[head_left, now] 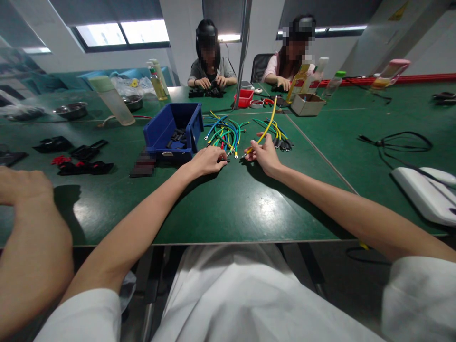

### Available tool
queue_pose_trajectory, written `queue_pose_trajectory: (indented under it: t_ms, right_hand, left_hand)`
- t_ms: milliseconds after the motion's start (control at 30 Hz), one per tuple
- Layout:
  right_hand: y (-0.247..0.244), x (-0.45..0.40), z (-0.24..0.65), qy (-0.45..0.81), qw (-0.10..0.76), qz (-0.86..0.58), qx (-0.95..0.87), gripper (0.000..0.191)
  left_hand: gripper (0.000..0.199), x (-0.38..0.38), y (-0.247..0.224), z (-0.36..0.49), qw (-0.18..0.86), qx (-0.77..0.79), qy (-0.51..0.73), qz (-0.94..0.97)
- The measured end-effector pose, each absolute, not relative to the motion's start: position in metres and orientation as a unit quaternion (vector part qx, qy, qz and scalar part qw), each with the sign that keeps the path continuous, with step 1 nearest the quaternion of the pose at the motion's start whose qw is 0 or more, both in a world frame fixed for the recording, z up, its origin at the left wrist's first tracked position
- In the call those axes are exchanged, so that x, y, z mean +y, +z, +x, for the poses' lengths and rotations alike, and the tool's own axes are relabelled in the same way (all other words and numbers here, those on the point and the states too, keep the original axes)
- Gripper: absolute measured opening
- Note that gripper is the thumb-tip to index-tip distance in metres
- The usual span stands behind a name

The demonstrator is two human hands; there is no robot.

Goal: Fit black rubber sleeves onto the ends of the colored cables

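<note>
My right hand [262,154] is closed on a yellow wire [273,116], which rises from the fingers and curves up; its lower end pokes out below them. My left hand [210,160] rests low over the table with curled fingers, and something small and dark shows at its fingertips, too little to name. Behind my hands lies a loose pile of green, blue and yellow wires [233,133], some with metal ring terminals. A second bunch, wires with black caps [283,142], is just beyond my right hand. Beside my left hand stands a blue bin [171,124] holding small black pieces [178,137].
Black and red parts [85,167] lie at left, near another person's arm [28,237]. Two people sit across the green table [228,204]. A metal pole [242,57], a cardboard box [308,105] and bottles stand farther back; a white device [423,192] is at right.
</note>
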State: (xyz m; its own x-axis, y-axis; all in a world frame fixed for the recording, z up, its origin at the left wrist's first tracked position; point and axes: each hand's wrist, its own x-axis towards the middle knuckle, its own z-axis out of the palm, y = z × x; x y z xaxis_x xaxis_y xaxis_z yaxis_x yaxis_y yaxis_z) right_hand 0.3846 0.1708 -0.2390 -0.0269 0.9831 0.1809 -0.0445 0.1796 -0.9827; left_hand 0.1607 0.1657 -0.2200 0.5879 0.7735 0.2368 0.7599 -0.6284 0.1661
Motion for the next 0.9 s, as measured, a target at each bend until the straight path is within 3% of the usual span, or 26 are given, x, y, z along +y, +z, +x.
queue_pose_trajectory:
  t_ms: [167,467,733,900]
  right_hand:
    - [-0.239,0.170,0.385,0.470,0.548,-0.415,-0.554,0.043]
    - [-0.240,0.170,0.387,0.472,0.549,-0.400,-0.562,0.065]
    - [-0.241,0.168,0.380,0.505,0.579,-0.397,-0.502,0.051]
    - [-0.243,0.167,0.377,0.499,0.587,-0.396,-0.500,0.052]
  left_hand:
    - [0.020,0.170,-0.221,0.159,0.095,0.440,0.153,0.880]
    - [0.015,0.171,-0.216,0.158,0.157,0.423,0.153,0.879]
    - [0.009,0.161,-0.222,0.167,0.027,0.403,0.171,0.899]
    - [0.010,0.153,-0.230,0.182,0.027,0.418,0.238,0.876]
